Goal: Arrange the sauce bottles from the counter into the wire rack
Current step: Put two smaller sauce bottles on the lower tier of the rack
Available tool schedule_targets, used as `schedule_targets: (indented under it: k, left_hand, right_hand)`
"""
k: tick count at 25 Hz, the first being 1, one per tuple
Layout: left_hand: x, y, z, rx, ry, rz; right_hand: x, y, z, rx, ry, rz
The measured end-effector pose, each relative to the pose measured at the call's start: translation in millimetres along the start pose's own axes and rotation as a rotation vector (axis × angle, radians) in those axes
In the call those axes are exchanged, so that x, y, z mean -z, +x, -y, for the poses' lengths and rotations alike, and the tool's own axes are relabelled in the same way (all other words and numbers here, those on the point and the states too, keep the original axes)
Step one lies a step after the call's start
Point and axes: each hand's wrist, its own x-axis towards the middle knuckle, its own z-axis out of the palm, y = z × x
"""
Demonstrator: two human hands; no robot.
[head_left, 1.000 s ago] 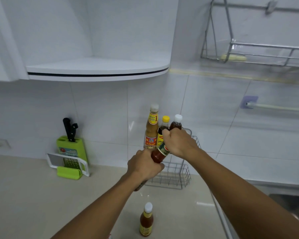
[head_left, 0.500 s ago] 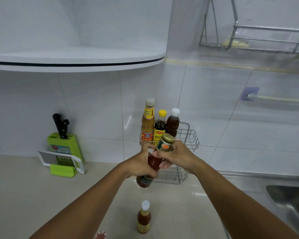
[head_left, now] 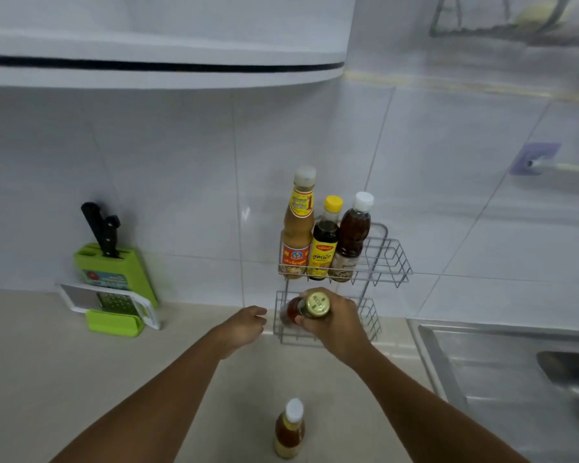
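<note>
A two-tier wire rack (head_left: 390,262) stands against the tiled wall. Its upper tier holds three bottles: a tall tan sauce bottle (head_left: 297,228), a dark bottle with a yellow cap (head_left: 325,242) and a brown bottle with a white cap (head_left: 351,238). My right hand (head_left: 335,324) grips a red sauce bottle with a gold cap (head_left: 310,307) at the lower tier's left side. My left hand (head_left: 244,325) hovers just left of the rack, fingers loosely apart, holding nothing. An orange sauce bottle with a white cap (head_left: 290,429) stands on the counter near me.
A green knife block (head_left: 114,269) with black-handled knives and a white-and-green grater (head_left: 114,312) sit at the back left. A steel sink (head_left: 515,372) lies to the right. A white curved shelf (head_left: 161,68) hangs overhead, a dish rack at top right.
My left hand let go of the red bottle and drew back left. My right hand carried the bottle down to the rack's lower tier. The camera tilted downward.
</note>
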Motion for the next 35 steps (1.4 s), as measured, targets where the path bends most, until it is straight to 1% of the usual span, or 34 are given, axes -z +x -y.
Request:
schedule_targets:
  k: [3, 5, 11, 15, 17, 25, 30, 33, 35]
  left_hand:
    - [-7, 25, 8, 0.003, -0.004, 0.001]
    - [-13, 33, 8, 0.005, -0.022, 0.009]
    - [-28, 43, 10, 0.017, 0.002, 0.016]
    - [-32, 44, 15, -0.037, -0.033, 0.024]
    - [-31, 43, 15, -0.065, -0.040, 0.060]
    - [-29, 49, 16, -0.059, 0.023, 0.071]
    - [-28, 47, 18, -0.061, 0.019, 0.082]
    - [-26, 41, 15, -0.027, 0.031, 0.055]
    - [-19, 34, 11, 0.011, 0.042, 0.046]
  right_hand:
    - [-14, 3, -13, 0.072, -0.047, -0.049]
    - [-19, 5, -18, 0.090, -0.078, -0.061]
    - [-28, 21, -26, -0.011, -0.083, -0.025]
    - [-38, 41, -31, -0.096, -0.077, 0.009]
    - [-42, 50, -32, -0.127, -0.060, 0.016]
    - [-55, 76, -35, -0.129, -0.152, 0.048]
    - [-54, 81, -34, -0.120, -0.163, 0.065]
    - [-50, 80, -38, -0.138, -0.169, 0.119]
    - [-45, 76, -36, -0.171, -0.126, 0.149]
